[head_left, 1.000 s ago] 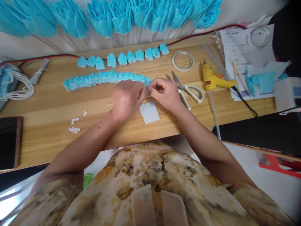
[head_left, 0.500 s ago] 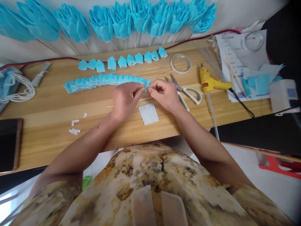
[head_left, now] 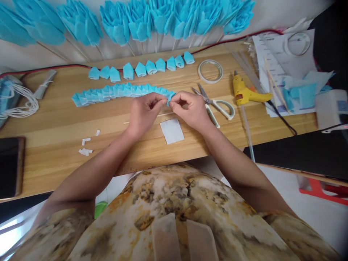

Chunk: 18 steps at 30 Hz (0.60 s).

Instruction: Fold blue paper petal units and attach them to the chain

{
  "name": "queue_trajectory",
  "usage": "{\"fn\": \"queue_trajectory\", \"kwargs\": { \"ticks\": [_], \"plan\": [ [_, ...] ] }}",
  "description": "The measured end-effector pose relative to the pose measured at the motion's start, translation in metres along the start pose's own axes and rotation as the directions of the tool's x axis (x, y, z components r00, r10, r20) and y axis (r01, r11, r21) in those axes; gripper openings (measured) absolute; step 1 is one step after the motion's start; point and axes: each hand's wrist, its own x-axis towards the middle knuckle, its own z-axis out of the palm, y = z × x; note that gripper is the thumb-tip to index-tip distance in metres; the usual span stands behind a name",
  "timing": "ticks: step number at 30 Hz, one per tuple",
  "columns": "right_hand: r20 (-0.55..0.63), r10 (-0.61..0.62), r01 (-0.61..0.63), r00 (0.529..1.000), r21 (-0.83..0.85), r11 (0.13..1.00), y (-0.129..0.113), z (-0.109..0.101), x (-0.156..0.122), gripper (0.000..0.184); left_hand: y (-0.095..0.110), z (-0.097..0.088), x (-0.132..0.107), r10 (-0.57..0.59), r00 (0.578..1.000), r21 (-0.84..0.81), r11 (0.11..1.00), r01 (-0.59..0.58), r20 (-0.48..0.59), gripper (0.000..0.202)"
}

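Small creased blue piece (head_left: 170, 97) is up between the hands, pinched by thumb and finger of both left hand (head_left: 144, 111) and right hand (head_left: 192, 110). It's at the right end of the overlapping, pleated blue row (head_left: 108, 93); can't tell if touching. Nearer the body: flat white square (head_left: 172, 131). Right: scissors (head_left: 214, 101), blades apart; yellow plastic glue gun (head_left: 246, 93).
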Motion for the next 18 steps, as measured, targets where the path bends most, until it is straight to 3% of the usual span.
{"fn": "queue_trajectory", "kwargs": {
  "ticks": [18],
  "plan": [
    [-0.017, -0.013, 0.013, 1.0, -0.011, 1.0, 0.0003, 0.0004, 0.0001, 0.013, -0.0024, 0.0012, -0.0013, 0.026, 1.0, 0.008, 1.0, -0.026, -0.008, 0.01]
  ]
}}
